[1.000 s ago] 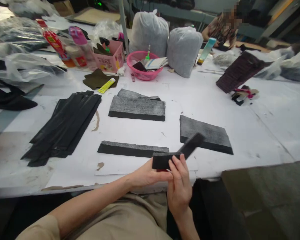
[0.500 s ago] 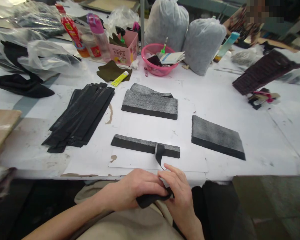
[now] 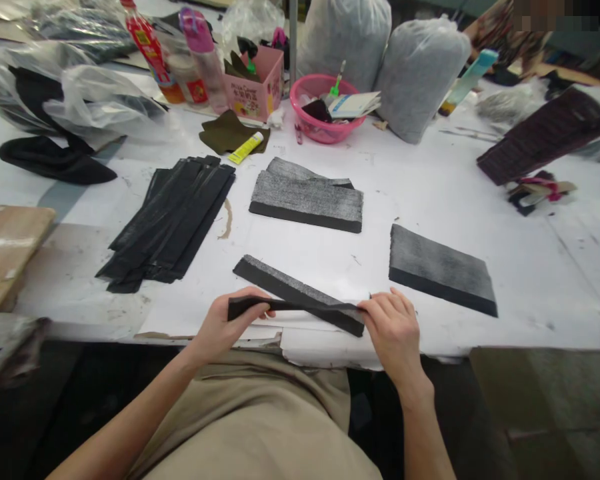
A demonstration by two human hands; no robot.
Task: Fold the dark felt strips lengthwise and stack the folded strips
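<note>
A narrow black fabric strip (image 3: 295,306) is stretched level between my two hands above the table's front edge. My left hand (image 3: 225,325) pinches it near its left end, which sticks out over the fingers. My right hand (image 3: 393,327) grips the other end. Just behind and partly under the strip lies a slanted stack of narrow grey-and-black strips (image 3: 285,280). Farther back is a wider stack of grey-topped pieces (image 3: 307,200) with black edges. A similar stack (image 3: 443,270) lies beyond my right hand.
Long black strips (image 3: 173,223) are heaped on the left, near a wooden board (image 3: 13,250). A yellow tube (image 3: 245,148), a pink box (image 3: 255,87), a pink basin (image 3: 325,127), bottles and full white bags (image 3: 420,80) stand behind. Another person (image 3: 505,33) is at the far right.
My hands have moved up from my lap over the table edge and spread apart, pulling the bunched black strip straight. The narrow stack has turned, its right end now nearer me.
</note>
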